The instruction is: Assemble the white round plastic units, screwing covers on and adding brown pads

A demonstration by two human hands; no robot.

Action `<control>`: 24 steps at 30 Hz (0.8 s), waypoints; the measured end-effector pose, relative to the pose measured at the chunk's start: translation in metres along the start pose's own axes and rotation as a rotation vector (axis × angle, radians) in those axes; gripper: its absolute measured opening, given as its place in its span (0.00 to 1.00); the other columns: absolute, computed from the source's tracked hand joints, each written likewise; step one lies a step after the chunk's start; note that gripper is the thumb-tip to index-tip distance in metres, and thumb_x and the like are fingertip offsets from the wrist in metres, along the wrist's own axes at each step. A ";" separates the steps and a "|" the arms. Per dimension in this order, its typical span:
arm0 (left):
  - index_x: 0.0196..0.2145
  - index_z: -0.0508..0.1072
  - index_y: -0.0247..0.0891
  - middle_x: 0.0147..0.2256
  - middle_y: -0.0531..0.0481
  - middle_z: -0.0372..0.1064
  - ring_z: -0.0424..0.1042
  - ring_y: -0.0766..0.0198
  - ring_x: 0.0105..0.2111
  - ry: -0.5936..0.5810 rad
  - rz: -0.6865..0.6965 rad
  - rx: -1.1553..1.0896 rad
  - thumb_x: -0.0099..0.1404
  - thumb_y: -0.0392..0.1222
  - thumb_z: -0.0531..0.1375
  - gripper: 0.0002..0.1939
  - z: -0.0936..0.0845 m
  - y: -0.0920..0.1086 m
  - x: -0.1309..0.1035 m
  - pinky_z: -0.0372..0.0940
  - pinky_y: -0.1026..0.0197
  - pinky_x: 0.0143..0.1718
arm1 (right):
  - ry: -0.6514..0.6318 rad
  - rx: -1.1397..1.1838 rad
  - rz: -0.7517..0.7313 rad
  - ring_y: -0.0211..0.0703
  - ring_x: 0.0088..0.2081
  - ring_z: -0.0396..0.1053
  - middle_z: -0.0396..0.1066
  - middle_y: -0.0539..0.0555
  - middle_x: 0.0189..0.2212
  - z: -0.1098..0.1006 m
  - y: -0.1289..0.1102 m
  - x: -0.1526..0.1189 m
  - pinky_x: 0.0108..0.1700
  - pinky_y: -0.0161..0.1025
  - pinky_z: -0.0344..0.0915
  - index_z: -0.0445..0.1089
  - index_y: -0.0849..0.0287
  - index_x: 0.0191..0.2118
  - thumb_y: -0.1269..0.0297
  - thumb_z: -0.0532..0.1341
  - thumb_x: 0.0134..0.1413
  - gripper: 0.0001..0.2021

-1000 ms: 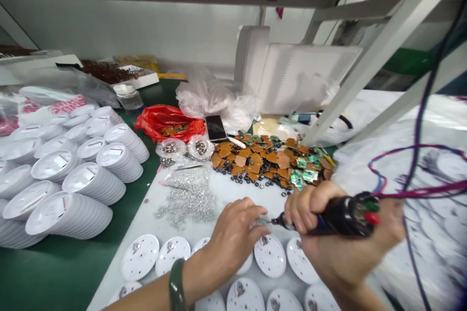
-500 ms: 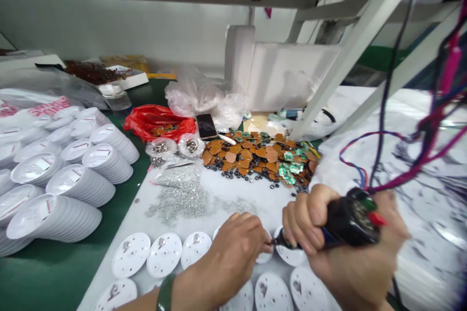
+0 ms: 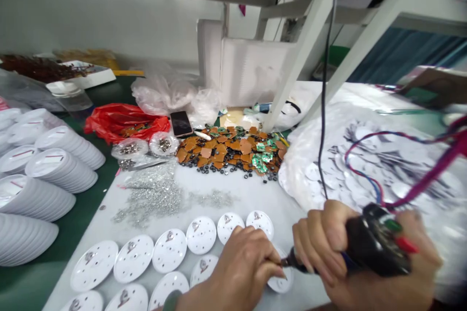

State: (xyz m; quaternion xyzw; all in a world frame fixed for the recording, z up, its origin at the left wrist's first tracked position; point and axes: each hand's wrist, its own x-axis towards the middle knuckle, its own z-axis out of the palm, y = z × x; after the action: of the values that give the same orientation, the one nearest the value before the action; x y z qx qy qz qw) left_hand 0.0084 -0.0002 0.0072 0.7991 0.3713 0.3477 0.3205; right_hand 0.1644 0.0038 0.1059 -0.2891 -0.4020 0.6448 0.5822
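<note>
My right hand point(image 3: 323, 240) is wrapped round a black electric screwdriver point(image 3: 377, 245), its bit pointing left and down. At the bit's tip, my left hand point(image 3: 242, 265) is closed in a pinch; whatever its fingers hold is hidden. Beneath both lies a round white plastic disc point(image 3: 280, 285), partly covered by my left fingers. More white discs with small metal pieces and holes, such as one disc point(image 3: 170, 251), lie in rows around my left hand. Beyond them, many tiny shiny screw-like parts point(image 3: 155, 194) are spread on the white board point(image 3: 204, 180).
Brown and green circuit boards point(image 3: 233, 150) are heaped behind. Stacked white cups or covers point(image 3: 62, 170) stand left. A phone point(image 3: 181, 124) and red bag point(image 3: 127, 121) lie farther back. A plastic bag of white discs point(image 3: 350, 165) and hanging wires point(image 3: 416, 189) are on the right.
The view has swung right, so the table items appear farther left. Both hands with the screwdriver are now over a disc nearer the board's right side and closer to me.
</note>
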 end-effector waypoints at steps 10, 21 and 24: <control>0.37 0.76 0.35 0.39 0.52 0.79 0.73 0.57 0.45 0.297 0.516 0.600 0.72 0.37 0.58 0.08 0.049 -0.021 -0.032 0.56 0.48 0.63 | 0.064 -0.187 -0.070 0.40 0.17 0.60 0.63 0.52 0.14 -0.030 0.027 -0.009 0.19 0.37 0.56 0.73 0.56 0.24 0.31 0.50 0.58 0.33; 0.32 0.77 0.38 0.37 0.54 0.78 0.75 0.60 0.42 0.383 0.535 0.638 0.71 0.32 0.58 0.11 0.054 -0.024 -0.030 0.49 0.46 0.71 | 0.117 -0.190 -0.052 0.38 0.16 0.57 0.62 0.51 0.13 -0.037 0.047 -0.008 0.19 0.36 0.53 0.72 0.56 0.23 0.33 0.49 0.60 0.33; 0.32 0.77 0.37 0.37 0.54 0.78 0.75 0.60 0.42 0.373 0.522 0.631 0.71 0.32 0.58 0.11 0.053 -0.022 -0.029 0.49 0.46 0.71 | 0.094 -0.177 -0.017 0.38 0.16 0.56 0.61 0.51 0.13 -0.039 0.049 -0.008 0.19 0.36 0.52 0.71 0.56 0.24 0.32 0.48 0.59 0.33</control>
State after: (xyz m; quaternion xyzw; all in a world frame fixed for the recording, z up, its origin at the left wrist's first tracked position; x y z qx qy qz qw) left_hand 0.0287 -0.0260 -0.0479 0.8483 0.2964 0.4248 -0.1099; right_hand 0.1735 0.0030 0.0433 -0.3661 -0.4321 0.5874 0.5781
